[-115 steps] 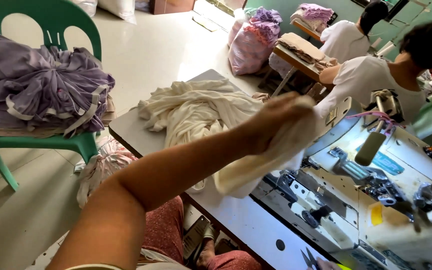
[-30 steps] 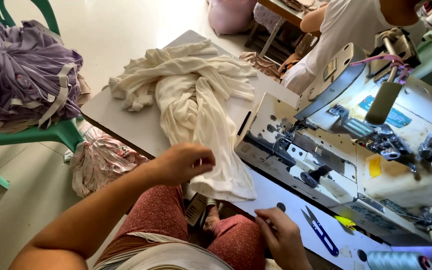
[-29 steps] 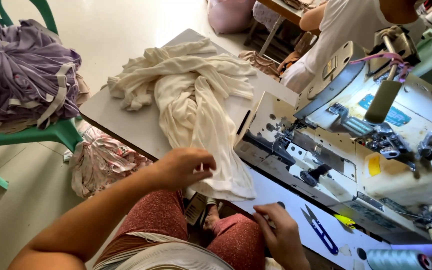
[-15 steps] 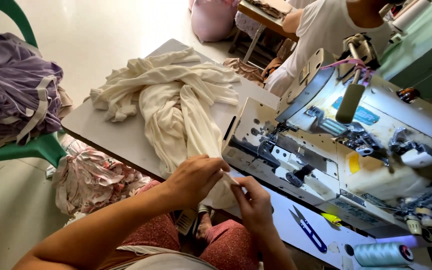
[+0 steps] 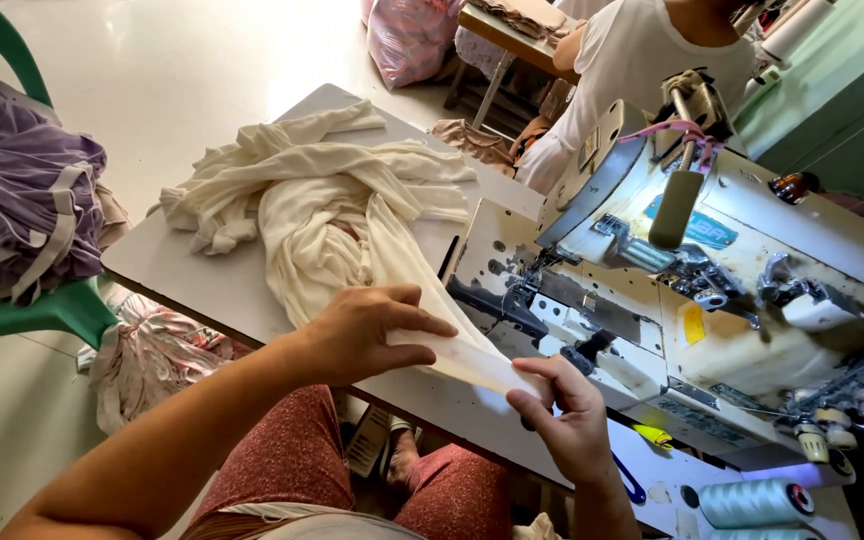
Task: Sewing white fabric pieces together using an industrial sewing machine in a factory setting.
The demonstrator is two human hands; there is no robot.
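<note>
The table carries everything, and I sit close against its near edge so my arms reach the work without stretching. On its right side stands the sewing machine, its needle end turned toward me so cloth can run straight from my hands into it. A big heap of cream cloth lies bunched on the far left of the table, clear of the machine so nothing drags under it; one long strip of that cloth trails down from the heap to the edge in front of me. On the green chair at my left sits a pile of purple cloth, apart from the cream. Across the table another person in a white shirt sits at a separate bench.

My left hand lies over the strip, thumb beneath and fingers stretched along the top, pinching it flat so the edge stays straight. My right hand pinches the strip's free end between thumb and fingertips, just beside the machine's front, pulling it taut. Near my right wrist lie blue-handled scissors, and beyond them a pale thread spool within easy reach.
</note>
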